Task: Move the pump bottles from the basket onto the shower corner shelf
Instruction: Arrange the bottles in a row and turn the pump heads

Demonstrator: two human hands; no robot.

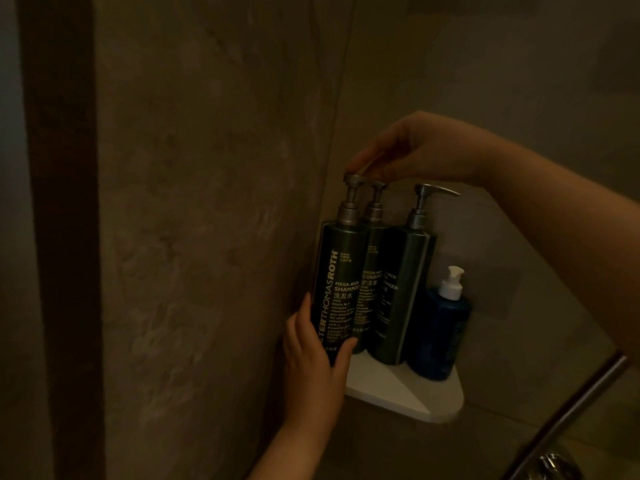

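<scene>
Three tall dark pump bottles stand close together on the white corner shelf [412, 393]. My left hand [313, 355] grips the lower part of the shampoo bottle [341, 285], the leftmost one, at the shelf's left edge. My right hand [412, 150] reaches over from above, its fingertips pinching that bottle's silver pump head. The conditioner bottle [372, 268] stands just behind it, and the cleanser bottle [403, 292] is to its right with its nozzle pointing right. No basket is in view.
A smaller blue bottle [441, 334] with a white pump stands at the shelf's right end. Dim stone walls meet in the corner behind. A metal shower bar [568, 417] slants across the lower right, with a chrome fitting below it.
</scene>
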